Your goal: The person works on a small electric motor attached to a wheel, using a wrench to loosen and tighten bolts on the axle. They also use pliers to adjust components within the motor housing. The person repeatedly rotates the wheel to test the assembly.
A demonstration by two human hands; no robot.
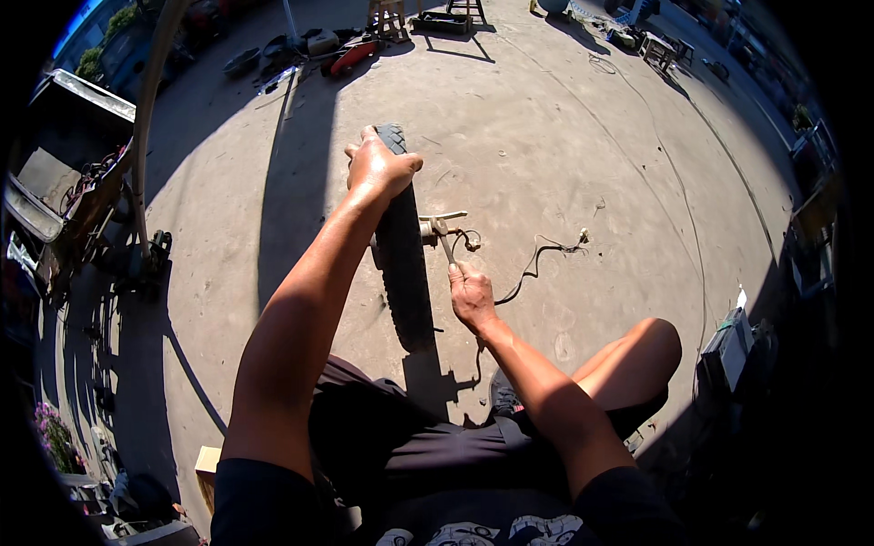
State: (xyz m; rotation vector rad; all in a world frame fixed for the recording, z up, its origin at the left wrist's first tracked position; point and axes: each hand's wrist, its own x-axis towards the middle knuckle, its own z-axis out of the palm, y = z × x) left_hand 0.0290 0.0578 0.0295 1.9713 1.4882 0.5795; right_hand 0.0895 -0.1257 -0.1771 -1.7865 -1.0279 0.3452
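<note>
The whole scene is carried by a pale concrete floor (583, 155), crossed by hard shadows. At the far left, a large open-topped container (98, 93) with a pale rim is seen; a flat greyish panel (47, 175) and a tangle of reddish and dark pieces are held inside it. In the middle, the wheel (409, 273) with its black knobbed tyre is stood upright in front of the seated person, its tread turned to view. At the top, a shallow black tray (442, 23) has been set on the floor; its contents are too dark to be told. At the lower left, a cardboard box (208, 459) is partly hidden by the sleeve, and its inside cannot be seen. The top of the tyre is grasped by the left hand (377, 166), its fingers spread across the tread. A wrench (446, 246) is clenched in the fingers of the right hand (472, 296), its head placed at the pale hub (426, 229) on the wheel's right side. Near it, a thin black cable (532, 270) is stretched over the concrete, tipped by a small whitish connector (584, 237).
</note>
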